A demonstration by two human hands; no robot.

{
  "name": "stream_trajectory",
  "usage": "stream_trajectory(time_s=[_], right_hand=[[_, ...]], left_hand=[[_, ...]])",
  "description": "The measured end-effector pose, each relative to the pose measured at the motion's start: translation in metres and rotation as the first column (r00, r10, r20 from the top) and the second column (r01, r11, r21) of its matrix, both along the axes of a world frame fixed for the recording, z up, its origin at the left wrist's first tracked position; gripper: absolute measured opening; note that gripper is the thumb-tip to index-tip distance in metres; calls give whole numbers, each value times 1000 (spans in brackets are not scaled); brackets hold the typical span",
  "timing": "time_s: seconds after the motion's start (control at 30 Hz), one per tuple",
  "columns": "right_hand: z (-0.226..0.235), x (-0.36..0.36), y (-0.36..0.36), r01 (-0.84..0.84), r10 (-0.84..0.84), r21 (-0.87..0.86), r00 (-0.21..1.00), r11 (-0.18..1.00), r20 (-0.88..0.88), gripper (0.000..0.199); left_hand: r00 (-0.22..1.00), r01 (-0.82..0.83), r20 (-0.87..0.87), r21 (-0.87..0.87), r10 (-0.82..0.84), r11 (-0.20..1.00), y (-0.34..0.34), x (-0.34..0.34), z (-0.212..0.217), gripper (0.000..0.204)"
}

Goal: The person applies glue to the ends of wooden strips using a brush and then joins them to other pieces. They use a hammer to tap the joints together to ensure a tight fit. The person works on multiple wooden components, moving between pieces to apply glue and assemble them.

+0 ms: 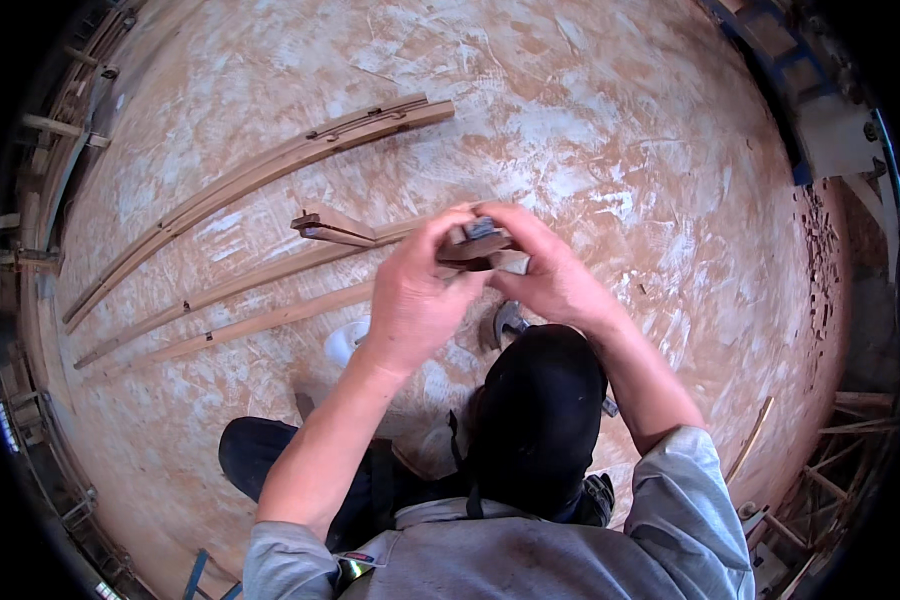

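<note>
Raised in front of my chest, my left hand (415, 285) and my right hand (550, 270) close around a small dark brown wooden piece (478, 248) with a blue-grey part on its top. The fingers of both hands curl over its ends, and motion blurs its outline. Whether the blue-grey part is fixed to the wood I cannot tell. Below the hands, partly hidden by my knee, lies a curved metal tool (510, 318). A white round container (344, 342) stands on the floor beside my left forearm.
On the stained floor (610, 120) lie long wooden strips (260, 180) with dark notches or fittings. A short angled wooden piece (335, 228) joins another strip (250, 285). Wooden racks line the left edge; a blue-framed machine (800, 75) stands far right. A thin stick (750, 440) lies at right.
</note>
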State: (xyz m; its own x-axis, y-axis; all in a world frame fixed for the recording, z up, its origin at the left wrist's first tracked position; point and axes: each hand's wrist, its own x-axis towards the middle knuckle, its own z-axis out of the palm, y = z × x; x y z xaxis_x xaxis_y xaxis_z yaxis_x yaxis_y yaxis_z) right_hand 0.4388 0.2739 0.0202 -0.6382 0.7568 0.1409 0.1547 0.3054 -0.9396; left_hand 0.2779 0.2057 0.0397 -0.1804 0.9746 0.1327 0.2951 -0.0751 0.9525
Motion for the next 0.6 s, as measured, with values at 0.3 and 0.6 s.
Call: stream_trajectory(time_s=[0.3, 0.6], right_hand=[[-160, 139, -87, 285, -76, -128, 607, 950, 791, 54], [-213, 168, -156, 326, -68, -103, 474, 940, 878, 53]], left_hand=[[972, -164, 153, -86, 176, 983, 14, -36, -38, 37], [958, -185, 214, -39, 189, 982, 37, -47, -49, 35]])
